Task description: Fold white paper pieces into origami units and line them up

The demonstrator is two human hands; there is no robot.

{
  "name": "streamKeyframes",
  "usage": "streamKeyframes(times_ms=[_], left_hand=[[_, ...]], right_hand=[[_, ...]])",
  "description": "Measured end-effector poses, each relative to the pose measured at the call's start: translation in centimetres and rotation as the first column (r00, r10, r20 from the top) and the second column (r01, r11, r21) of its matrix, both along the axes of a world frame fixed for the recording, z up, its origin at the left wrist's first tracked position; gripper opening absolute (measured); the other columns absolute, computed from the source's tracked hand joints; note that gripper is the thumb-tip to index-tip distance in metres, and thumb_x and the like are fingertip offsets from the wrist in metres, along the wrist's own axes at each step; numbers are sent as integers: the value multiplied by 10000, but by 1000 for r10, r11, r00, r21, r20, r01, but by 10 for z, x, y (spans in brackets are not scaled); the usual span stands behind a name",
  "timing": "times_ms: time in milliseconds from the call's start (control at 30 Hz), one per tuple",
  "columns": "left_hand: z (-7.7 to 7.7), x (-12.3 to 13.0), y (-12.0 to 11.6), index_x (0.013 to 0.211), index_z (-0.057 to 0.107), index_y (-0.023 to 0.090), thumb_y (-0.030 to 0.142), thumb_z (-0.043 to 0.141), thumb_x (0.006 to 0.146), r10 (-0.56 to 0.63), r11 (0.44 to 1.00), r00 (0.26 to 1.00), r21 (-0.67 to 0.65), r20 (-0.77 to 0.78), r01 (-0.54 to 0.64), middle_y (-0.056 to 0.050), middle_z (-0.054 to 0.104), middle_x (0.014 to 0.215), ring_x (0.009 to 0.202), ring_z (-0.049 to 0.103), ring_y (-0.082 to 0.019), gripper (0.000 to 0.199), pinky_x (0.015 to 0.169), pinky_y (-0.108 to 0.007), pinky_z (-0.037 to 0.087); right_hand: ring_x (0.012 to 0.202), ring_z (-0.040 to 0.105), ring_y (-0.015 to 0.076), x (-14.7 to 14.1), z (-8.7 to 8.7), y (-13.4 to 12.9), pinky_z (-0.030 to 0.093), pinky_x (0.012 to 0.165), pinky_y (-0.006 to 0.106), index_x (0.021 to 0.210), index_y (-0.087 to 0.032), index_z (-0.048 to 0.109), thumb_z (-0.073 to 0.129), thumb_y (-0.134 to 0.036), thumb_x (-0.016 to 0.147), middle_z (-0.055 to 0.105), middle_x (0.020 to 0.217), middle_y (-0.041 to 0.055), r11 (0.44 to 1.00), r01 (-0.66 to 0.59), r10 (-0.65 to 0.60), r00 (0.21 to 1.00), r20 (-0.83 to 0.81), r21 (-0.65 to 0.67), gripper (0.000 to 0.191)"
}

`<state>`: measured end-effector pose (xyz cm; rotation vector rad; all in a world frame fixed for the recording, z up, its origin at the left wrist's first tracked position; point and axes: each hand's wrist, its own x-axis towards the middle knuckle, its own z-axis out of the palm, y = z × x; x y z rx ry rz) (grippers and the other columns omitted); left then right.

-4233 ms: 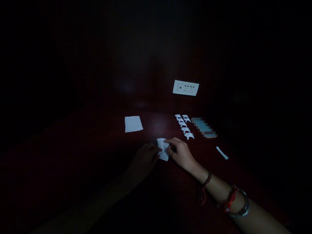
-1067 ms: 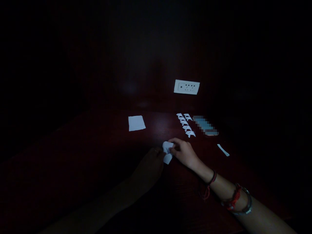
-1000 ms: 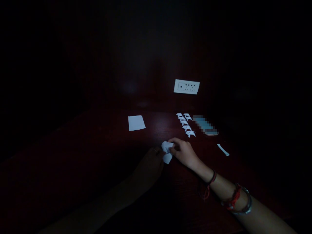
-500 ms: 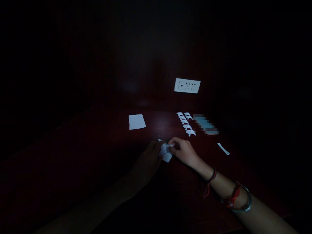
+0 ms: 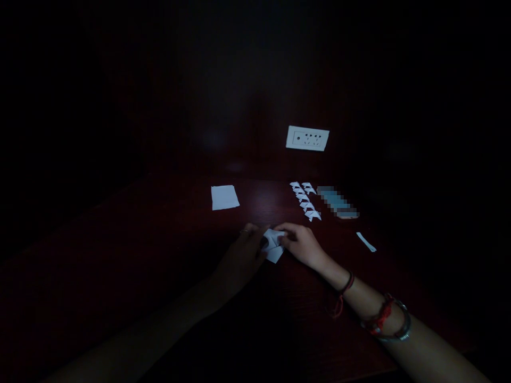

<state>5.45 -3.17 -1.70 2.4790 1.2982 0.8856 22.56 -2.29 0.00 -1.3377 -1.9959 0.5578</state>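
A small sheet of white paper point(image 5: 273, 254), partly folded, lies between my hands near the middle of the dark red table. My left hand point(image 5: 246, 254), deep in shadow, grips its left side with the fingers curled at the edge. On the other side, my right hand point(image 5: 300, 242) has its thumb on the paper's face and its fingers behind the top right edge. Parts of the paper are hidden under the fingers. Just beyond my right hand, several folded white paper pieces point(image 5: 305, 205) stand in two rows.
A stack of square white paper point(image 5: 224, 197) lies at the back left. A blurred-out phone point(image 5: 337, 202) rests right of the folded pieces, and a narrow white paper strip point(image 5: 366, 242) lies nearer. A socket panel point(image 5: 307, 138) is on the wall behind the table point(image 5: 179, 213).
My right fingers have spread from a pinch and now press along the paper's right side. The raised flap looks flatter, and my left thumb has moved onto the paper.
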Motion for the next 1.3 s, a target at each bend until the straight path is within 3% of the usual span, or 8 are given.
streamKeyframes(times_ms=[467,600,733,867,967,1100,1300], left_hand=[[-3,-1,-1,837,511,167,128,459,736,-11,1000,1000,17,-22,11,-45,463,911,776,495,-166,121,697,-309,423],[1,-1,-2,1032,462,197,174,479,746,-26,1000,997,-11,67,26,-40,510,939,779,523,-164,287,680,-295,430],[8,-3,-1,1192,331,210,323,444,800,31,985,977,-170,212,6,-16,577,863,723,564,-150,423,635,-267,441],[16,-4,1,925,515,212,343,365,836,49,954,966,-298,255,30,19,594,770,683,573,-130,218,596,-235,431],[19,-2,0,797,503,199,273,435,795,70,950,955,-311,289,24,33,579,724,639,562,-118,100,547,-215,420],[25,1,-3,863,478,211,192,488,748,69,985,955,-174,290,-18,25,576,804,720,555,-130,116,623,-245,428],[33,0,-6,850,511,203,205,493,756,116,981,989,145,88,-128,-11,554,847,841,499,-193,96,744,-353,393]], right_hand=[[560,512,90,-2,-5,2,386,534,193,767,-170,616,468,-142,683,591,641,-7,997,35,-40,996,-84,-63,173],[557,520,87,-3,-3,0,391,532,190,751,-164,618,489,-175,685,603,648,-2,996,24,-33,994,-104,-81,146],[560,526,90,-1,-3,-1,383,508,184,725,-158,625,485,-243,718,600,620,0,998,1,-10,990,-140,-60,164],[569,541,98,-2,-5,-1,404,514,191,709,-153,617,487,-248,728,605,622,6,999,-11,1,978,-211,-42,163],[622,572,109,-4,-2,-5,441,564,207,758,-160,605,493,-200,719,627,698,16,1000,-31,31,953,-302,3,125],[705,588,119,-7,8,-13,462,648,230,842,-174,591,484,-150,721,634,781,21,990,-28,73,942,-329,139,163],[738,575,128,-9,17,-19,443,692,245,818,-189,607,477,-117,727,624,793,14,957,-5,71,974,-216,291,174]])
